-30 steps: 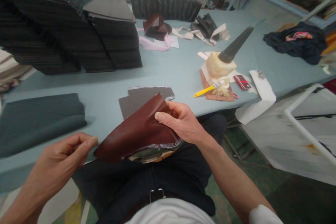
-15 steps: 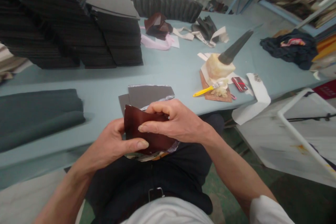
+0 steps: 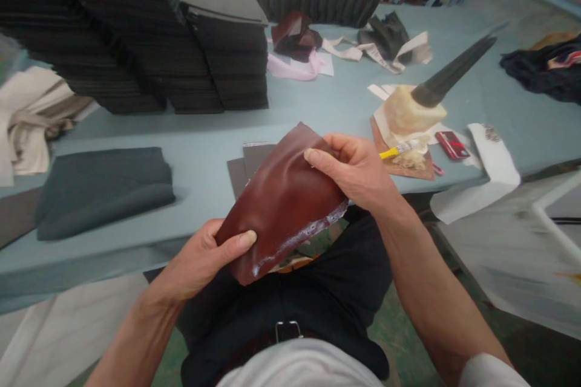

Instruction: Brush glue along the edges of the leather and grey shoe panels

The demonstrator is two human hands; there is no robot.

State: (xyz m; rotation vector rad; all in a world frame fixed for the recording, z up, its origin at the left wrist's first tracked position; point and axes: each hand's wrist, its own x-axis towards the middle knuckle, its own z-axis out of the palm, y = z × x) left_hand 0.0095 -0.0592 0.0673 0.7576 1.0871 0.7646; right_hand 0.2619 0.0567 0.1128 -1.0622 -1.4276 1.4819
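A dark red-brown leather piece point(image 3: 284, 199) is held up over my lap, stretched flat between both hands, with a shiny glued strip along its lower right edge. My left hand point(image 3: 204, 257) pinches its lower left corner, thumb on top. My right hand point(image 3: 356, 169) grips its upper right corner with curled fingers. Just behind it, grey cut pieces point(image 3: 247, 160) lie on the light blue table point(image 3: 318, 109) near the front edge.
Tall stacks of dark sheets point(image 3: 136, 36) fill the back left. A folded dark grey cloth point(image 3: 104, 190) lies at left. At right are a yellow-handled brush point(image 3: 399, 150), a pale lump with a dark cone point(image 3: 422, 106), a red box point(image 3: 452, 145) and white paper point(image 3: 492, 172).
The leather piece, folded small between my hands half a second ago, is now spread flat. My left hand came from the far left and took hold of its corner.
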